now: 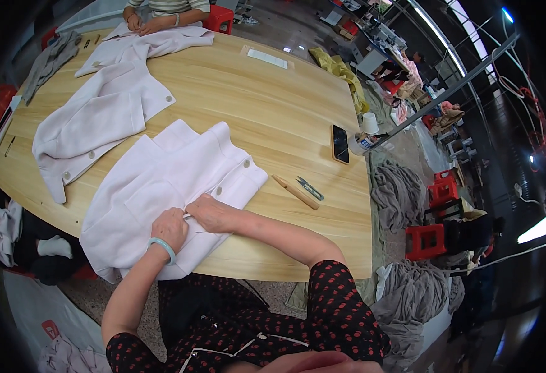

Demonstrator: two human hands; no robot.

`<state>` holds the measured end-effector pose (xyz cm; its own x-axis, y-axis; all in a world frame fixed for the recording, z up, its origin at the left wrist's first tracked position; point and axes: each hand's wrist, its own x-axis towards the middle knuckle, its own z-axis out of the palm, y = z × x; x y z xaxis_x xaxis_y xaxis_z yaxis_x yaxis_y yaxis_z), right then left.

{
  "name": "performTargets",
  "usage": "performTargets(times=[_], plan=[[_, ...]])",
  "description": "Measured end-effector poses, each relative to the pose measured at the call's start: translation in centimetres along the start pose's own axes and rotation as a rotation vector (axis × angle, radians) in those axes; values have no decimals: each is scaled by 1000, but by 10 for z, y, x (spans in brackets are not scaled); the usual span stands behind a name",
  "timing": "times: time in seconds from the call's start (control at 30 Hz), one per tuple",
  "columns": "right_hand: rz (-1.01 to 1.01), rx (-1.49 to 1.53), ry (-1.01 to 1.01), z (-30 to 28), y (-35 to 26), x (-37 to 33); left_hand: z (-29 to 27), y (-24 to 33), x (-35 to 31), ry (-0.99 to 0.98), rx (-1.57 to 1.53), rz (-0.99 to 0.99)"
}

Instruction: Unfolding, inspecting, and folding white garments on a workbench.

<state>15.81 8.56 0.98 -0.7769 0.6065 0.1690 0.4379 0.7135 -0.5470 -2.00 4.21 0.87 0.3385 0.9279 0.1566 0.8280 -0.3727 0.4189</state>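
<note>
A pale pinkish-white jacket (pixel 151 165) with large round buttons lies folded on the near left of the wooden table, its lower edge hanging over the rim. My left hand (pixel 170 227), with a pale bangle at the wrist, is closed on the cloth near the buttoned front edge. Right beside it, my right hand (pixel 209 214) pinches the same edge, fingertips almost meeting those of the left. Whatever small thing may be between the fingertips is hidden. Right of the jacket lie a pointed wooden stick (pixel 295 191) and dark thread snips (pixel 310 188).
Another pale jacket (pixel 96 115) lies at the left, and a co-worker's hands (pixel 147 25) handle pale cloth at the far edge. A phone (pixel 340 144), a tub of tools (pixel 361 144) and a white cup (pixel 370 123) stand along the right side. Grey cloth (pixel 398 193) is heaped beyond the table (pixel 254 105).
</note>
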Motion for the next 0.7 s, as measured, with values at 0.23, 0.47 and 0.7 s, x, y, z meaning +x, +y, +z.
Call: performTargets(times=[0.23,0.47,0.7], plan=[[11,-52,-59,2,2,-1,-4,0,2,-77,6,-43],[-2,-8,-47,1,10,0,-2,-2,6,-51,-21,44],[-39,31,9,6,9,-3,2,-8,3,-54,-17,85]])
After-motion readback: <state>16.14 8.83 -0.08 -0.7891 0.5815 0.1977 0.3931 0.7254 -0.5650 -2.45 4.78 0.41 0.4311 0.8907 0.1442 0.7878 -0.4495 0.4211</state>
